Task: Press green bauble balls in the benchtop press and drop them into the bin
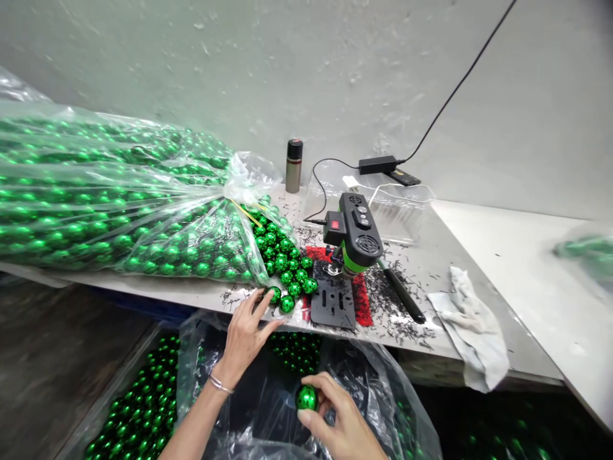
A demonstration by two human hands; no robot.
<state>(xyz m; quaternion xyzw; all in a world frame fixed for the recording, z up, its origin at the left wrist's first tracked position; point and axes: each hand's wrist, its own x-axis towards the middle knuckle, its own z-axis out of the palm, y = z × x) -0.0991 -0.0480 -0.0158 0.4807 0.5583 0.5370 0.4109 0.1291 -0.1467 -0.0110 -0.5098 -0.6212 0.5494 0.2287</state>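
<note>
My right hand (338, 412) pinches a shiny green ball (306, 397) between thumb and fingers, above an open clear plastic bag (402, 390) below the table edge. At the table's front edge, my left hand (246, 329) has its fingers stretched apart. Its fingertips are beside a loose green ball (274, 294); whether they touch it I cannot tell. More loose balls (286, 303) spill from the mouth of a large clear sack (182, 217) packed with green balls. Right of them stands a small black machine (360, 233) over a slotted black base plate (332, 303).
Dark shavings litter the table around a red mat (364, 303) and a black-handled tool (405, 295). A white cloth (472, 326) hangs over the front edge. Behind are a spray can (294, 167), a power adapter (378, 165) and its cable. More green balls (138, 402) lie below at left.
</note>
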